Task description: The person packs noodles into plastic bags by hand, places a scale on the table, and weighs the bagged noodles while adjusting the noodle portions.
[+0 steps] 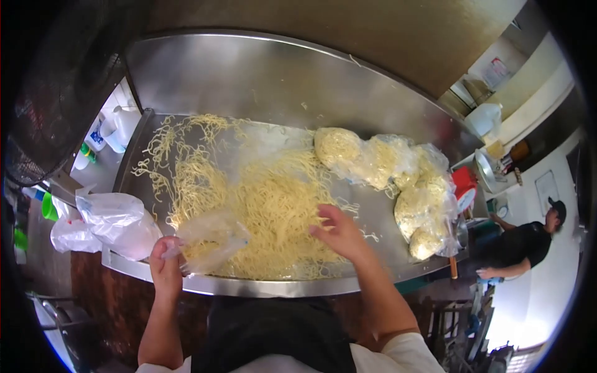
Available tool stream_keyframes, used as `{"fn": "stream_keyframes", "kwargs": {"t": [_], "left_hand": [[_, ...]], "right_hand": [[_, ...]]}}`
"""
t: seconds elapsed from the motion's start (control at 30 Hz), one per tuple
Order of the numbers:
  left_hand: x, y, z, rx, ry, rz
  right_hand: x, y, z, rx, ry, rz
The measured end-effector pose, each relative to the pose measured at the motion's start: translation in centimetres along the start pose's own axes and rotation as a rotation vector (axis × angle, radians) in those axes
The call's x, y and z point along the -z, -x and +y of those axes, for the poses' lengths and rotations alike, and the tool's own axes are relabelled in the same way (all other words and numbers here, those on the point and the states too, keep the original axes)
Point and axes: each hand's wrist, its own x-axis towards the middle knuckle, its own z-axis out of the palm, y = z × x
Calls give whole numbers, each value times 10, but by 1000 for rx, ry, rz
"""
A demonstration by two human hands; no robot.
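Note:
My left hand (166, 258) is closed on the edge of a clear plastic bag (214, 239), which spreads out to the right over the noodles. Loose yellow noodles (273, 199) lie heaped across the metal tray (367, 217). Above the right side of this heap is my right hand (339, 231), its fingers apart and nothing in it. Whether its fingertips touch the noodles I cannot tell. Several clear bags filled with noodles (379, 158) are piled along the tray's back and right side.
White plastic bags (121, 221) hang over the tray's left edge. A red scale (464, 186) stands past the right end. Farther right is a person in a black cap and shirt (525, 248). A fan (53, 118) is at the left, and a tall metal wall (261, 74) backs the tray.

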Motion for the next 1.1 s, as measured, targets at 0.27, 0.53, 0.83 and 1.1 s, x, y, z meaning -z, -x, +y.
{"fn": "stream_keyframes", "kwargs": {"t": [0.27, 0.53, 0.83, 1.1], "left_hand": [[-46, 19, 65, -215, 85, -299], [8, 3, 23, -114, -343, -377], [17, 17, -2, 16, -172, -285], [32, 26, 7, -61, -16, -342]], "right_hand": [[-79, 9, -105, 281, 160, -283], [-83, 27, -24, 180, -140, -241], [-83, 41, -38, -50, -508, -223], [-4, 51, -81, 177, -734, 173]]}}
